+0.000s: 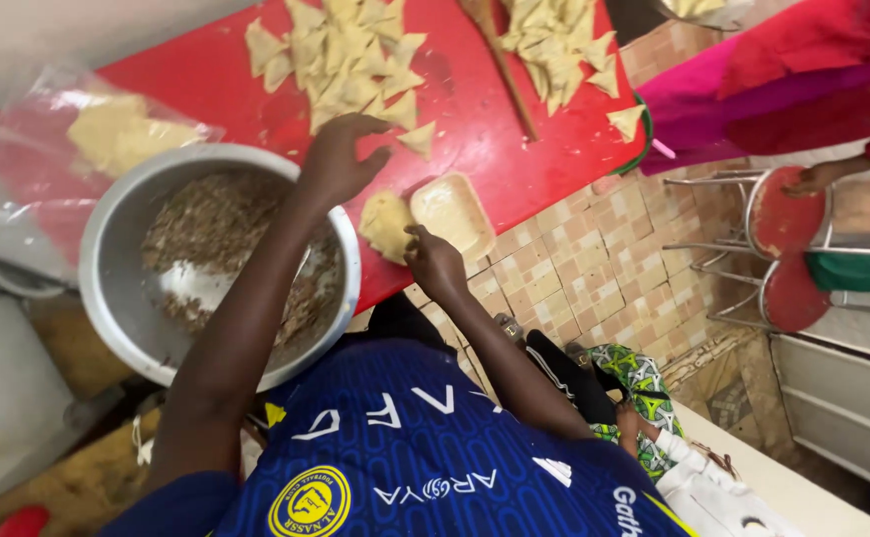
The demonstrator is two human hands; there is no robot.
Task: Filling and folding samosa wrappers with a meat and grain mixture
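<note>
bare red table (475, 129) between pastry piles (346, 55), big metal bowl (216, 264) blocking left, small tray (453, 212) near edge

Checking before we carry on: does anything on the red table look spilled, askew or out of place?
One thing: the metal bowl of filling overhangs the red table's near edge. No spill shows. The left hand hovers beside the folded pastries; the right hand touches a dough piece.

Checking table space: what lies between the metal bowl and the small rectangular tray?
In the head view, a dough piece lies between the bowl and the tray, with the left hand above it and the right hand touching it.
</note>
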